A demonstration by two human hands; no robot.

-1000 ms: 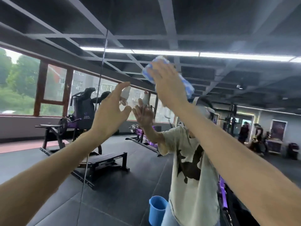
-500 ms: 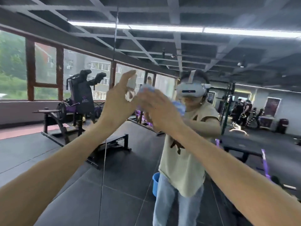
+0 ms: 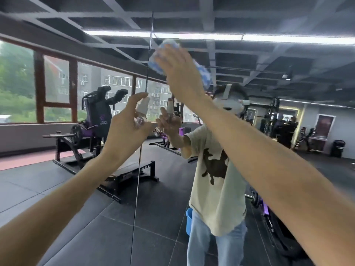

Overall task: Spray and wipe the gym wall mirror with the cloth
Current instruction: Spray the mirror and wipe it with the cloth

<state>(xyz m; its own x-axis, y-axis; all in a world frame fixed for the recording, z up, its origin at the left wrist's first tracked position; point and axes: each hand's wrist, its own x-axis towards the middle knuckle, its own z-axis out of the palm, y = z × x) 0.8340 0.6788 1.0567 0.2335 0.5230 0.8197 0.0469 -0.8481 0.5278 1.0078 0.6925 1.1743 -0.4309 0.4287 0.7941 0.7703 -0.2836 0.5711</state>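
Note:
The gym wall mirror (image 3: 57, 198) fills the view, with a vertical seam (image 3: 141, 150) running down near the middle. My right hand (image 3: 178, 72) is raised high and presses a blue and white cloth (image 3: 203, 72) flat against the glass just right of the seam. Lower and to the left, my left hand (image 3: 124, 131) grips a small clear spray bottle (image 3: 142, 112) with a white nozzle, index finger on top, held close to the mirror at the seam. The mirror shows my reflection with the same bottle and cloth.
All else is reflected: a blue bucket (image 3: 189, 217) on the dark floor behind my legs, a black weight bench (image 3: 123, 177) and a purple machine (image 3: 98, 120) to the left, racks and people at the far right, windows along the left.
My right hand with the cloth has gone from about face height up to high on the glass. My left hand with the bottle stays at about the same height.

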